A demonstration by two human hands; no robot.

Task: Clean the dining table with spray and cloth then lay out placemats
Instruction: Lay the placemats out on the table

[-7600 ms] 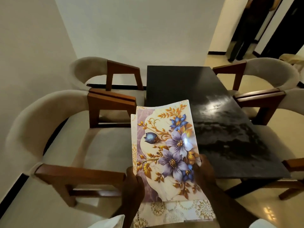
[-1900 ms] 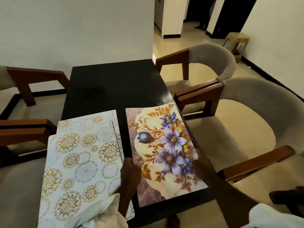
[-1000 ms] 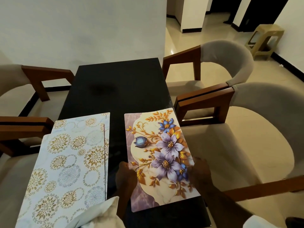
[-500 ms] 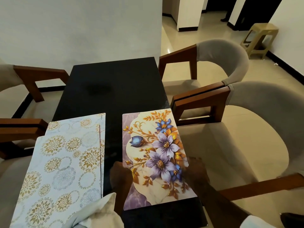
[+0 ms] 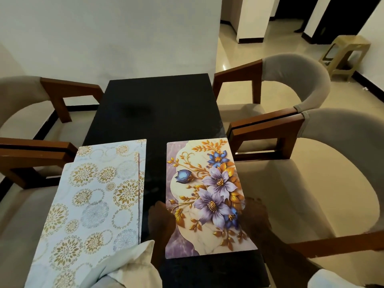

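Glossy black table (image 5: 158, 104), wooden-armed chairs (image 5: 268, 125)

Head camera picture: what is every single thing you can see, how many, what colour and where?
table: 1, black, centre
floral placemat: 1, purple, blue, gold on cream, table's right side
circle-patterned placemats: at least 2, white and gold, stacked, table's left side
chairs: 4, beige with brown wood, two per side
stool: 1, tan, far right floor
sleeves: 2, white, bottom edge
left hand: floral placemat's left edge
right hand: floral placemat's right edge
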